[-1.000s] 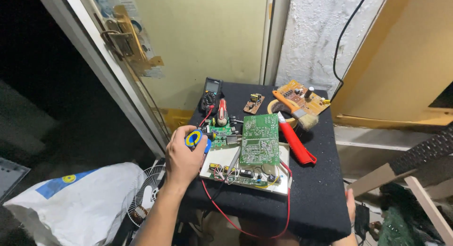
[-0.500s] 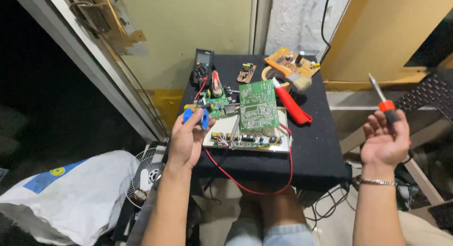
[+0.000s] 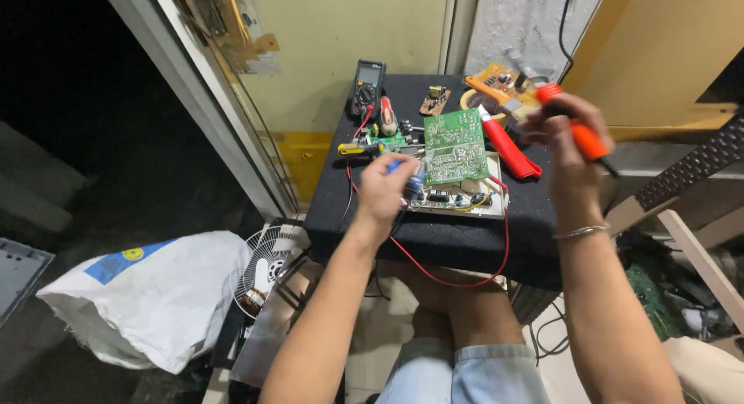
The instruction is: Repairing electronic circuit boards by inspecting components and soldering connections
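At a small black table (image 3: 465,241) set beside a doorway, a seated person works over a cluster of electronics. Their left hand (image 3: 384,191) rests at the near-left edge of a white tray (image 3: 496,210), its fingers curled around a small blue object (image 3: 395,165) that is mostly hidden, so its kind cannot be told. Their right hand (image 3: 562,152) is raised above the table's right side, closed in a fist around an orange-handled screwdriver (image 3: 573,125) whose dark shaft points down and away to the right. A green circuit board (image 3: 456,144) lies tilted across the tray, over a second board with dark components. Behind it stand a black multimeter (image 3: 366,82) and a yellow-handled tool (image 3: 358,149), while a red cloth-like strip (image 3: 508,150) and a paintbrush (image 3: 496,96) lie toward the right. A red wire (image 3: 465,276) loops off the table's front edge. On the floor to the left sit a white sack (image 3: 147,295) and a small fan (image 3: 263,268).
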